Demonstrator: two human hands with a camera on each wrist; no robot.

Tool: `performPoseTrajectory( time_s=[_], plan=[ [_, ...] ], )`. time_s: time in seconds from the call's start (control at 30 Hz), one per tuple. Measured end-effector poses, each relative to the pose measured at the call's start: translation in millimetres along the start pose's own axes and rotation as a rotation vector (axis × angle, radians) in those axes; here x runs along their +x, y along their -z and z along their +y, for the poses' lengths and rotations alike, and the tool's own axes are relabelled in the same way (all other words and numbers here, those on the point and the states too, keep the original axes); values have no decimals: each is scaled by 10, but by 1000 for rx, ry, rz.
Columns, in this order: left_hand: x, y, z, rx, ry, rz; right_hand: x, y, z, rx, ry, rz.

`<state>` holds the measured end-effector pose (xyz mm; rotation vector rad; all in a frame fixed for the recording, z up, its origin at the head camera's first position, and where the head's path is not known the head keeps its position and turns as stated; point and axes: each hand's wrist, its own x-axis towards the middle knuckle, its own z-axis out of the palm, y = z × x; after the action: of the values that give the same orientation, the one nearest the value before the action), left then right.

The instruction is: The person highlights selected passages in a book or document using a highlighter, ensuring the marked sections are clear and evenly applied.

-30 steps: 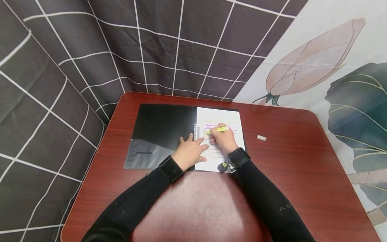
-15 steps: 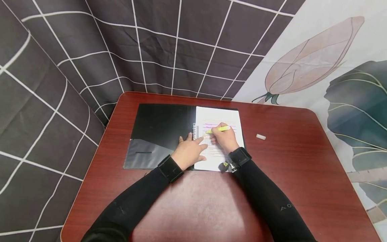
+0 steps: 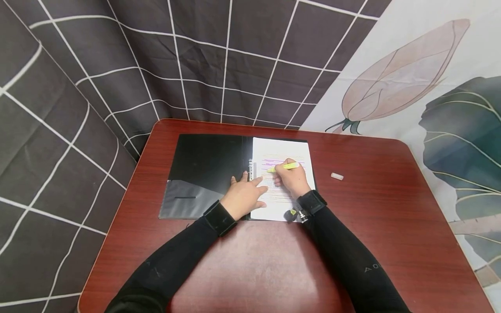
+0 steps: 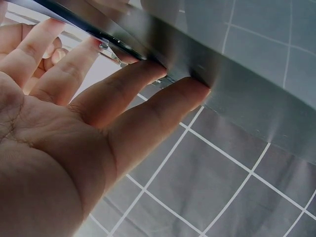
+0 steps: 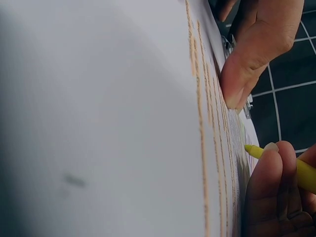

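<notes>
A black ring binder (image 3: pixel 211 158) lies open on the table, with white printed sheets (image 3: pixel 279 148) on its right side. Purple and orange marks run along the lines of text. My right hand (image 3: pixel 294 180) pinches a yellow highlighter (image 3: pixel 291 165), its tip at the page in the upper half of the text. In the right wrist view the highlighter (image 5: pixel 307 176) slants toward the sheet between thumb and fingers. Fingers spread, my left hand (image 3: pixel 242 198) rests across the binder's spine and the page's left edge. Its straight fingertips (image 4: pixel 197 89) touch the binder in the left wrist view.
A small whitish cap (image 3: pixel 337 176) lies on the reddish-brown table (image 3: pixel 375 208), right of the binder. Metal binder rings (image 3: pixel 251 168) stand along the spine. Dark gridded cloth (image 3: pixel 203 65) hangs behind and to the left, and a leaf-patterned cloth (image 3: pixel 328 108) hangs at the right.
The highlighter and my right hand have slid slightly rightward along the page. My left hand keeps its place on the binder, and the head view has shifted a little.
</notes>
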<state>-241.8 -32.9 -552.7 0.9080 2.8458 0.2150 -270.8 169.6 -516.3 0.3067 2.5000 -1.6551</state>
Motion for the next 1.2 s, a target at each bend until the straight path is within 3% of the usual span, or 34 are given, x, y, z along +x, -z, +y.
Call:
performPoseTrajectory(
  time_s=[0.43,1.2],
  plan=[
    [-61,2,22,-29,4,-8,-57,23,27,22,-31,1],
    [-47,90,31,-30,10,-20,-13,145,74,66,4,5]
  ],
)
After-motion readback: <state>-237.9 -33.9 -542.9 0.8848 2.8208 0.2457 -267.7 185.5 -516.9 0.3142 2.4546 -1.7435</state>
